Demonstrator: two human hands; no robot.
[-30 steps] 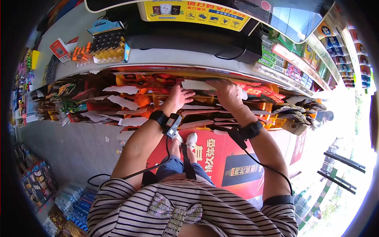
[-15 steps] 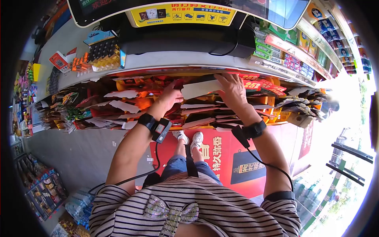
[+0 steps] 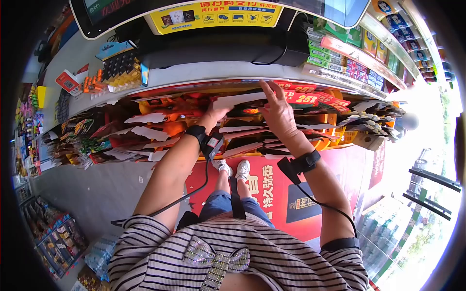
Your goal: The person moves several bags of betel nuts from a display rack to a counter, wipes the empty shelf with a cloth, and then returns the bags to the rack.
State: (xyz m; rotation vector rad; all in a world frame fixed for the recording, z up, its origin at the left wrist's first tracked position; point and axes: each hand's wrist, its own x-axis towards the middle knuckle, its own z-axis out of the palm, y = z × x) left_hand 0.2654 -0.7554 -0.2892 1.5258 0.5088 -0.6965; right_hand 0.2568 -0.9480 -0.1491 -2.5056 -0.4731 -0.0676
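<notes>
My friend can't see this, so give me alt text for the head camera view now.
A person's left hand meets one end of a pale flat piece, while the right hand spreads its fingers near red signs, among packed goods below a counter.

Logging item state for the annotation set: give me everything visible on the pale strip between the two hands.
The pale strip is long, narrow and off-white, plain on the face that shows, and looks like stiff card. It lies crosswise among the packets below the counter, its right end slightly nearer the counter. The left hand meets its left end; the right hand is at its right end, contact unclear.
</notes>
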